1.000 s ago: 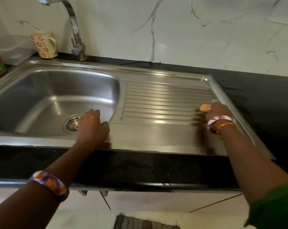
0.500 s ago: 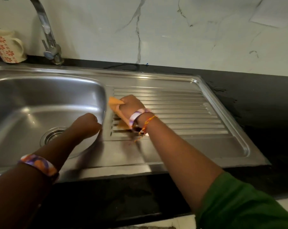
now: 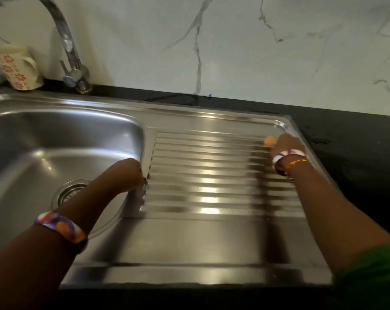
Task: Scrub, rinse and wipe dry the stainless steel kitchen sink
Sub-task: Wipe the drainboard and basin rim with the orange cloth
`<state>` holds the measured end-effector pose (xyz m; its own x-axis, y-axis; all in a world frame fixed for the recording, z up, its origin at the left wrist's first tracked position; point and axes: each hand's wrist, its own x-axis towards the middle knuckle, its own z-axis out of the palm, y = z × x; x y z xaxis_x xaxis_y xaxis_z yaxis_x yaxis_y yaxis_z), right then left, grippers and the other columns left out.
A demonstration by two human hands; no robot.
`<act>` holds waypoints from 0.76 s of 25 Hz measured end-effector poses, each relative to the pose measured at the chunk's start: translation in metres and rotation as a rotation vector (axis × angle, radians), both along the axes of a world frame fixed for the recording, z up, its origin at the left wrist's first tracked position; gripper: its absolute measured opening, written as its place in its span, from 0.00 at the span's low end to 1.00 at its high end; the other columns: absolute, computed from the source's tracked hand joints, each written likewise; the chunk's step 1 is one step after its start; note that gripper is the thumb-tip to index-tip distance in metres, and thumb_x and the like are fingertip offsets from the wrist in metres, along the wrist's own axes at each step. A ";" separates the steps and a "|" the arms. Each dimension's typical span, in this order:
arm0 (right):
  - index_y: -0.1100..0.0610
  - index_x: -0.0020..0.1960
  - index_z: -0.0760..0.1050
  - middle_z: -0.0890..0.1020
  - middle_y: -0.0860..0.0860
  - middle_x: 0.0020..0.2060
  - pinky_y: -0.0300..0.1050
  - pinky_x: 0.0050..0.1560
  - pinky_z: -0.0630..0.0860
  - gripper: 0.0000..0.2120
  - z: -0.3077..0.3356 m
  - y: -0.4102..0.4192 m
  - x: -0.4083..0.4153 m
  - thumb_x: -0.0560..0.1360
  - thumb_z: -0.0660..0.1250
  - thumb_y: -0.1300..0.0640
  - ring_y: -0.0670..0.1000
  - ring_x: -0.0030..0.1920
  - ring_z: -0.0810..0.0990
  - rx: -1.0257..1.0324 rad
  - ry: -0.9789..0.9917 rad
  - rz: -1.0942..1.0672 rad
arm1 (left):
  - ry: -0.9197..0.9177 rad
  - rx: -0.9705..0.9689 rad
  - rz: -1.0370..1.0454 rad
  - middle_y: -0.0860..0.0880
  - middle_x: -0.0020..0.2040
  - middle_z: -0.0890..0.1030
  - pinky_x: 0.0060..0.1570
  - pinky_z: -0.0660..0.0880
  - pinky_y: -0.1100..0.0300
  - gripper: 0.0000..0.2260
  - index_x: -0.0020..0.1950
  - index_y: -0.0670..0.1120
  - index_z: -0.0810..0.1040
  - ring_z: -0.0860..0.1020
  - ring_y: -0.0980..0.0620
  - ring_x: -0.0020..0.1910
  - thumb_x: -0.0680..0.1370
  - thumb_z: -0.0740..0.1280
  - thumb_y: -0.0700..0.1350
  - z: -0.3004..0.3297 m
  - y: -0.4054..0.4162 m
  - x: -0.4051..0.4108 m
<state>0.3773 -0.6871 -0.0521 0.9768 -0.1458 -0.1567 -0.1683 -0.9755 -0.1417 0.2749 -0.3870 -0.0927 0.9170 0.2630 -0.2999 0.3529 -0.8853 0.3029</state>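
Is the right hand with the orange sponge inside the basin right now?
No, the right hand holds the sponge on the ribbed drainboard.

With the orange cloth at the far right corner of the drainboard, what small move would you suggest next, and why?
Probably draw the right hand and its orange cloth leftward along the ridges of the drainboard, toward the left hand by the basin: the cloth sits at the ridges' far right end, with the nearer rows lying beyond it.

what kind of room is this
Most likely a home kitchen: a steel sink with a ribbed drainboard set in a black counter, a tap behind it, and a flowered mug beside the tap.
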 end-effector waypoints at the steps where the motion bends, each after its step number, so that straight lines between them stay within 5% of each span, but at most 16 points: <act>1: 0.66 0.68 0.68 0.69 0.61 0.69 0.31 0.57 0.71 0.18 -0.001 0.015 0.000 0.80 0.56 0.62 0.59 0.70 0.67 0.017 0.072 0.071 | 0.002 -0.001 0.010 0.41 0.58 0.78 0.47 0.68 0.61 0.13 0.58 0.36 0.77 0.75 0.47 0.52 0.77 0.64 0.42 -0.003 0.000 0.002; 3: 0.66 0.66 0.70 0.73 0.61 0.66 0.20 0.30 0.70 0.17 0.000 0.050 -0.003 0.78 0.60 0.66 0.58 0.66 0.72 0.136 0.115 0.159 | 0.011 -0.001 0.031 0.41 0.56 0.78 0.45 0.66 0.62 0.12 0.57 0.38 0.76 0.72 0.50 0.47 0.77 0.64 0.42 -0.006 0.000 0.003; 7: 0.59 0.61 0.76 0.78 0.55 0.62 0.40 0.61 0.72 0.15 0.003 0.127 -0.011 0.75 0.64 0.60 0.52 0.64 0.75 0.130 -0.026 0.410 | 0.018 0.042 0.032 0.40 0.57 0.77 0.48 0.67 0.60 0.12 0.59 0.38 0.74 0.75 0.44 0.55 0.78 0.63 0.43 -0.010 0.000 0.001; 11: 0.63 0.66 0.71 0.74 0.59 0.66 0.30 0.52 0.72 0.16 -0.007 0.189 -0.032 0.80 0.56 0.61 0.57 0.66 0.71 0.431 0.158 0.634 | 0.052 0.057 0.019 0.39 0.57 0.77 0.54 0.70 0.58 0.14 0.62 0.39 0.74 0.75 0.43 0.57 0.78 0.63 0.43 -0.008 0.001 0.000; 14: 0.60 0.44 0.79 0.81 0.61 0.50 0.45 0.46 0.72 0.12 -0.007 0.193 -0.011 0.78 0.59 0.57 0.62 0.54 0.78 0.558 0.003 0.604 | 0.063 0.066 0.011 0.38 0.57 0.77 0.53 0.70 0.58 0.14 0.61 0.38 0.73 0.75 0.42 0.57 0.79 0.62 0.43 -0.005 -0.001 0.000; 16: 0.61 0.36 0.76 0.82 0.60 0.44 0.42 0.40 0.68 0.20 -0.002 0.166 0.012 0.78 0.57 0.50 0.60 0.43 0.77 0.581 -0.049 0.563 | 0.056 0.066 0.014 0.38 0.57 0.77 0.52 0.70 0.58 0.13 0.60 0.37 0.73 0.75 0.42 0.56 0.79 0.62 0.43 -0.004 -0.003 -0.002; 19: 0.60 0.50 0.79 0.83 0.59 0.48 0.45 0.46 0.74 0.23 0.006 0.100 0.057 0.75 0.53 0.45 0.59 0.48 0.80 0.522 -0.260 0.391 | 0.042 0.041 0.023 0.38 0.57 0.77 0.52 0.69 0.59 0.12 0.60 0.37 0.73 0.75 0.42 0.56 0.79 0.61 0.42 -0.005 -0.004 -0.005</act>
